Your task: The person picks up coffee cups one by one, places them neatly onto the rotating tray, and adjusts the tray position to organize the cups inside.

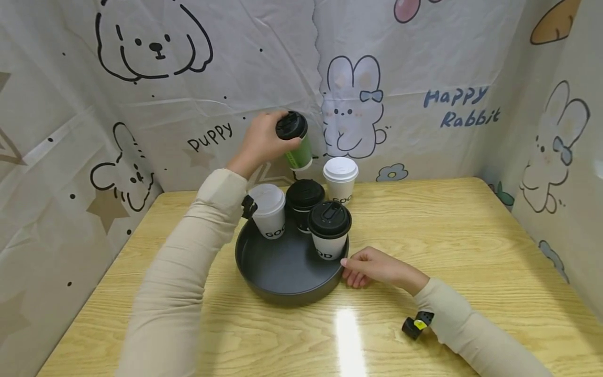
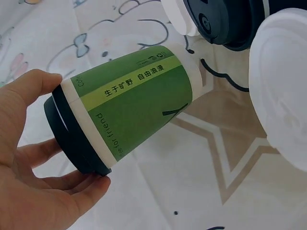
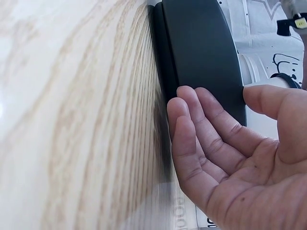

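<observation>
Gripping green cup (image 2: 139, 103) (blk lid (image 1: 293, 125)) w/ L hand (image 1: 265, 139), pan (image 1: 282, 269) w/ R hand (image 1: 377, 268)

The head camera is looking forward and down from above the person's side of the table (image 1: 424, 225), with the pan (image 1: 292, 298) sitting toward six o'clock. The left wrist camera is peering closely past the left hand (image 2: 41, 191), which is entering from eight o'clock, toward the printed sheet (image 2: 144, 201); the green cup (image 2: 134, 105) is also appearing at twelve in the head view. The right wrist camera is facing the pan's side from very near, its turned picture placing the table at nine and the right hand (image 3: 249, 177), which the head view is sharing, at four.
</observation>
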`<state>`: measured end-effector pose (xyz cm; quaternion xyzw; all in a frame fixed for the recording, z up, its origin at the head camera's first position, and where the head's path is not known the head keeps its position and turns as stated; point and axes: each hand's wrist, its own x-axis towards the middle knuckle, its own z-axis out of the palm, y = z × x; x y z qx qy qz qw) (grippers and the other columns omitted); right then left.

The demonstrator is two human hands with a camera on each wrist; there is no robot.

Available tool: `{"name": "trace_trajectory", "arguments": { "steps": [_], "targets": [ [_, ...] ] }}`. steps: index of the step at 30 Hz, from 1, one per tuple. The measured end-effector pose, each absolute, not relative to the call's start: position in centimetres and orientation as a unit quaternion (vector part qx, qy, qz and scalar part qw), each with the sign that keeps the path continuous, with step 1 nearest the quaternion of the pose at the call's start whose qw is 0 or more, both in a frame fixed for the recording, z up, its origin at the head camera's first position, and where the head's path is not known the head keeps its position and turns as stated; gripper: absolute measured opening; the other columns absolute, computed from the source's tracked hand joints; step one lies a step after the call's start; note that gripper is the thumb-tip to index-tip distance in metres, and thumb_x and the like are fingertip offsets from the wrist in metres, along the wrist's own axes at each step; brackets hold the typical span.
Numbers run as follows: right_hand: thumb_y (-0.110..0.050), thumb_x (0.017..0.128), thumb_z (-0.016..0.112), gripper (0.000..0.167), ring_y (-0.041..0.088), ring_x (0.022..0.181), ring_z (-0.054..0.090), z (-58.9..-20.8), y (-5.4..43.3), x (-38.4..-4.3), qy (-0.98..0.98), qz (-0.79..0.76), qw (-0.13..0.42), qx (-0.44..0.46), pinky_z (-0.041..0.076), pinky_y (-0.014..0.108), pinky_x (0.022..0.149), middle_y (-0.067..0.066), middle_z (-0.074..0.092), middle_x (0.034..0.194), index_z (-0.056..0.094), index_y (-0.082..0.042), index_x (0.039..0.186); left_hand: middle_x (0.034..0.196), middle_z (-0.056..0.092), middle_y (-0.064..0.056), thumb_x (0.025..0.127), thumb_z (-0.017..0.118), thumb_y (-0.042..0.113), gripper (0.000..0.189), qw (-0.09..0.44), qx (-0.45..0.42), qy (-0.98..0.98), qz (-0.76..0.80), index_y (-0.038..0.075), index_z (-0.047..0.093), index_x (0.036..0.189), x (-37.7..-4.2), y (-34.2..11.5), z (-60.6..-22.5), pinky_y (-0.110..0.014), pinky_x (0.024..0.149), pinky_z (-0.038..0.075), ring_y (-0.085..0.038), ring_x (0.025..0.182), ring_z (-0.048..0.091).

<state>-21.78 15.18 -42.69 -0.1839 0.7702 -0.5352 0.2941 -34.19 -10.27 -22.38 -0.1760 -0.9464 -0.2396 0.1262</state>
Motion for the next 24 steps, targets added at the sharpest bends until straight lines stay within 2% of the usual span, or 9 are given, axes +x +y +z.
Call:
{"name": "trace_trajectory", "arguments": {
  "steps": [6,13,19,24],
  "targets": [
    [-0.028,0.101,0.048,0.044,0.016,0.069,0.065,-42.6,15.1,-21.7,0.767,-0.537,0.296,-0.187,0.055,0.03,0.063,0.011,0.069,0.079,0.067,0.011,0.094,0.135,0.049,-0.021,0.083,0.069,0.034,0.066,0.154,-0.181,-0.939,-0.249,0.004,0.048,0.139,-32.1,-11.4,-22.2,-0.045,0.098,0.04,-0.034,0.122,0.045],
    [-0.027,0.101,0.048,0.044,0.016,0.069,0.065,-42.5,15.2,-21.7,0.765,-0.539,0.298,-0.188,0.055,0.029,0.063,0.011,0.069,0.079,0.066,0.012,0.094,0.131,0.05,-0.018,0.083,0.069,0.037,0.067,0.179,-0.191,-0.928,-0.265,0.008,0.049,0.14,-28.7,-12.4,-22.4,-0.046,0.09,0.044,-0.032,0.113,0.048],
    [-0.027,0.101,0.048,0.044,0.016,0.069,0.065,-42.5,15.2,-21.7,0.765,-0.538,0.299,-0.189,0.055,0.029,0.063,0.012,0.069,0.079,0.066,0.012,0.094,0.125,0.051,-0.019,0.083,0.071,0.036,0.076,0.201,-0.214,-0.918,-0.266,0.014,0.039,0.147,-25.4,-13.1,-22.4,-0.047,0.082,0.046,-0.031,0.104,0.051],
    [-0.027,0.101,0.048,0.044,0.016,0.069,0.065,-42.5,15.2,-21.7,0.766,-0.537,0.298,-0.191,0.055,0.029,0.063,0.013,0.069,0.08,0.067,0.012,0.094,0.125,0.052,-0.019,0.082,0.072,0.034,0.069,0.209,-0.234,-0.913,-0.26,0.017,0.046,0.144,-23.0,-13.8,-22.7,-0.047,0.082,0.048,-0.032,0.107,0.053]
  ]
}}
